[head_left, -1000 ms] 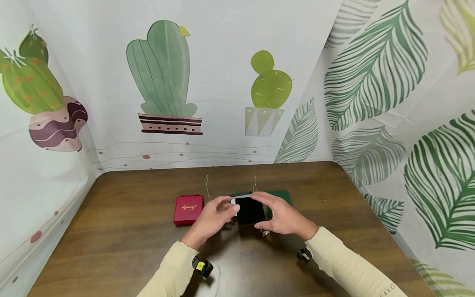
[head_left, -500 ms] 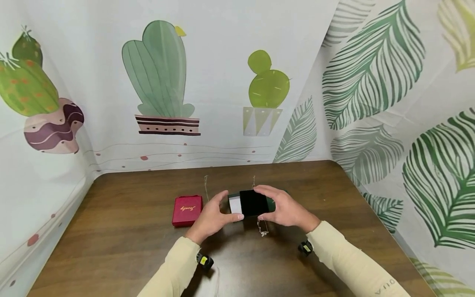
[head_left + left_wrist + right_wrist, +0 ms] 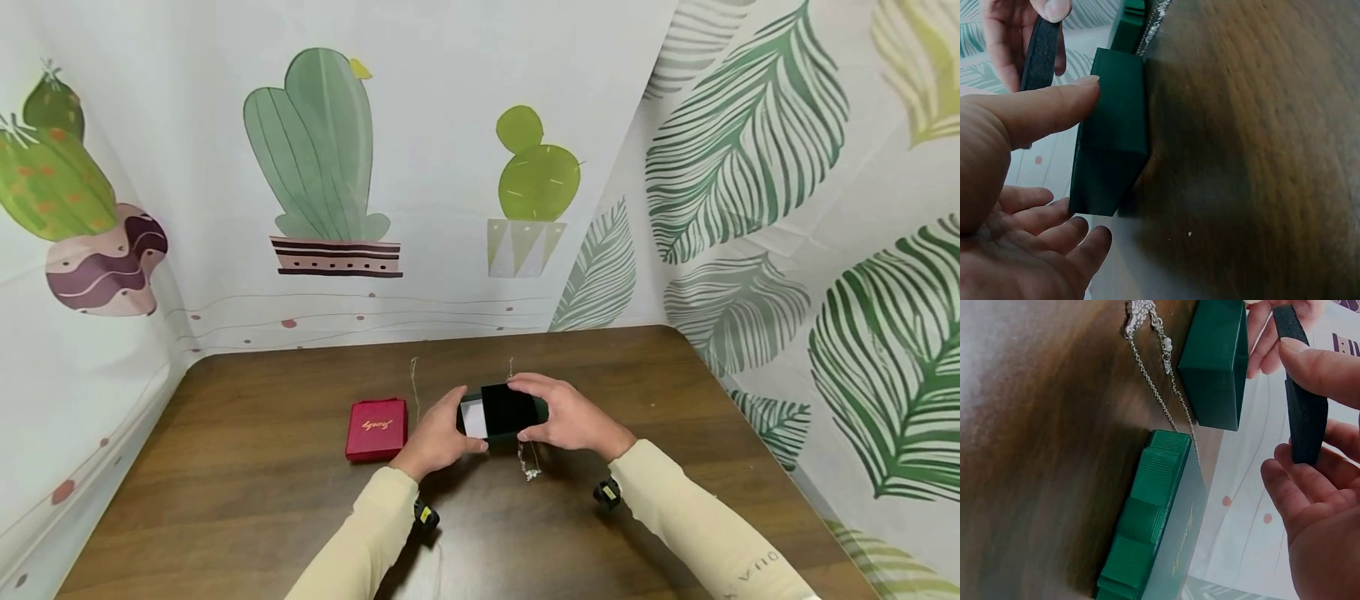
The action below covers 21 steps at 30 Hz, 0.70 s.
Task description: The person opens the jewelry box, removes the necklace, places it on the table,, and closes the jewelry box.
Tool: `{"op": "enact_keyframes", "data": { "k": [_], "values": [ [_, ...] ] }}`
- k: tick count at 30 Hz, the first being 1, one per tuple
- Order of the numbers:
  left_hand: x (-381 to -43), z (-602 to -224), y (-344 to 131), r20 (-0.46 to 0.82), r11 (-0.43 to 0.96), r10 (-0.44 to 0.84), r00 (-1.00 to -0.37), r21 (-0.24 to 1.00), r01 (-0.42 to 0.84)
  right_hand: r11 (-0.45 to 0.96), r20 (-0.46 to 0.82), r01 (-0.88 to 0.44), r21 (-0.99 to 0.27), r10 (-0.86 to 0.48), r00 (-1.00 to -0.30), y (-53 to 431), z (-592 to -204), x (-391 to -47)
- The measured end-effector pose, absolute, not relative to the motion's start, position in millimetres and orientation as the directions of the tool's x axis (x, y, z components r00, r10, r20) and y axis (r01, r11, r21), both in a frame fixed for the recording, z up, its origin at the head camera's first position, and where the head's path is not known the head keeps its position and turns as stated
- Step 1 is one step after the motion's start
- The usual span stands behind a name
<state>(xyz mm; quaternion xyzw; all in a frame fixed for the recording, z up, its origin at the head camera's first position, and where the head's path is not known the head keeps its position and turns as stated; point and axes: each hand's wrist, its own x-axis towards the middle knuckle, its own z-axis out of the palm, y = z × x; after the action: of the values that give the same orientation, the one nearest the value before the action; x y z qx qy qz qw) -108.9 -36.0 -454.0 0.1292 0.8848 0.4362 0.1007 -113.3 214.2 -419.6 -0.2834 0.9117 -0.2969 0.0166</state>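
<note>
My left hand (image 3: 441, 435) holds an open green jewelry box base (image 3: 1113, 112) between thumb and fingers; its white inside (image 3: 474, 418) shows in the head view. My right hand (image 3: 576, 418) pinches a black pad insert (image 3: 512, 411) by its edges, above the right part of the box. In the right wrist view the pad is tilted and apart from the box. A green lid with a ribbon bow (image 3: 1147, 512) lies beside the box, mostly hidden in the head view. A silver necklace with a sparkling pendant (image 3: 532, 474) lies between lid and box.
A red jewelry box (image 3: 377, 429) with gold lettering stands left of my left hand. Behind that hand a thin chain (image 3: 415, 387) stretches over the brown wooden table (image 3: 285, 467). A printed cloth (image 3: 442, 167) hangs behind the table.
My left hand let go of the pad's edge and took hold of the green box. The right hand keeps the pad, which has shifted slightly away from me, uncovering the box's white inside.
</note>
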Motion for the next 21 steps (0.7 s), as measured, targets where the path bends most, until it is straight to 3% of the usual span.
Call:
{"op": "enact_keyframes", "data": {
  "k": [21],
  "values": [
    [-116,-455,-40,-0.062,0.602,0.335,-0.940,0.782,0.163,0.692,0.087,-0.510,-0.510,-0.549,-0.831,202,-425,-124]
  ]
}}
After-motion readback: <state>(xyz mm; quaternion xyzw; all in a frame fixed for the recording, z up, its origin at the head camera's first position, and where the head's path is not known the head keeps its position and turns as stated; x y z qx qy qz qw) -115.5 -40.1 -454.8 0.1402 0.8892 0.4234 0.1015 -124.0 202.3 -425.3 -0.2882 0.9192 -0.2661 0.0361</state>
